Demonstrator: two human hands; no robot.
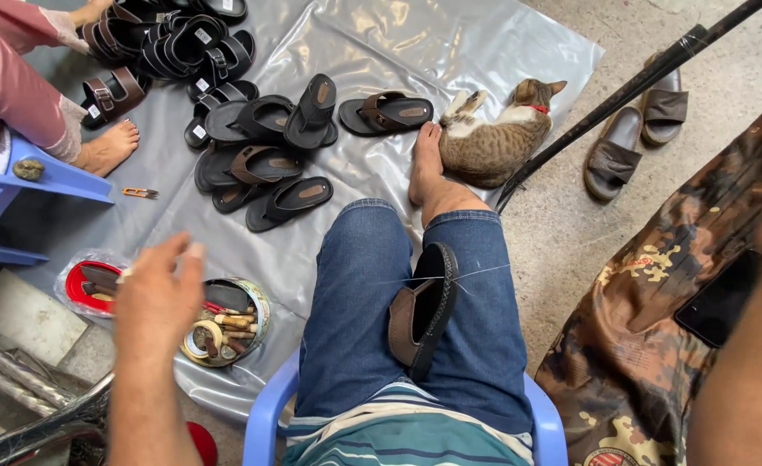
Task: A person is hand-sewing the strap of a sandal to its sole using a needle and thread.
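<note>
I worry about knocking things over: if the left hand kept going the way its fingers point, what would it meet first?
Likely the pile of black and brown sandals on the plastic sheet. The left hand points up and away, above the round tin; depth is unclear.

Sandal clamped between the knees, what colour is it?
Black sole with a brown strap; the sandal shows best in the head view, wedged between the jean-clad knees.

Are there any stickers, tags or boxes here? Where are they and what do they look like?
Tags: small white squares on the black sandals, top left.
Tin: round, open, full of tools, on the plastic sheet beside the left hand.
Patch: round, red-edged, on the camouflage cloth, bottom right.
</note>
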